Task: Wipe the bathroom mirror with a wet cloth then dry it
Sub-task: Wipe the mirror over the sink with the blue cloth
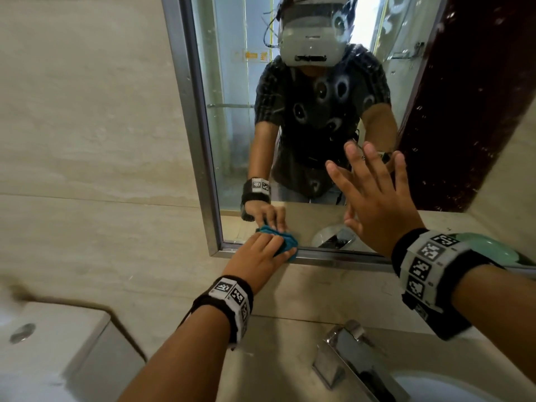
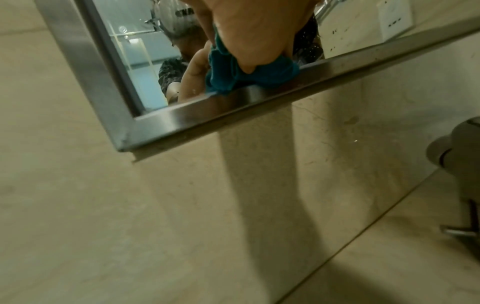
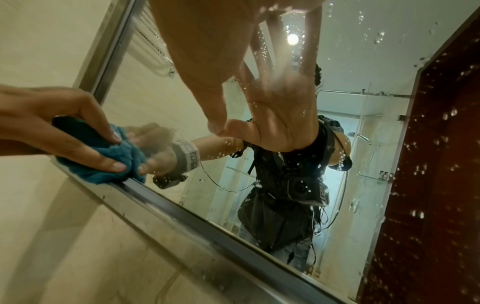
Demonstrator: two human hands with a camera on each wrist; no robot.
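Beige stone-look wall tiles (image 1: 87, 126) fill the left side, with a white toilet cistern (image 1: 52, 338) tucked low in the corner. Next along, the steel-framed bathroom mirror (image 1: 200, 140) is seen, the glass dotted with water drops, so the wet pass probably isn't finished. At its bottom-left corner a bunched teal terry cloth (image 1: 287, 242) is pressed against glass and frame by the left hand (image 1: 258, 256), fingers curled round it. It looks soft, light and squishy, so it's best gripped as a wad, well bunched. Further right, the right hand (image 1: 377, 198) is laid flat on the glass, fingers spread, holding nothing. A chrome tap (image 1: 345, 355) sits below.
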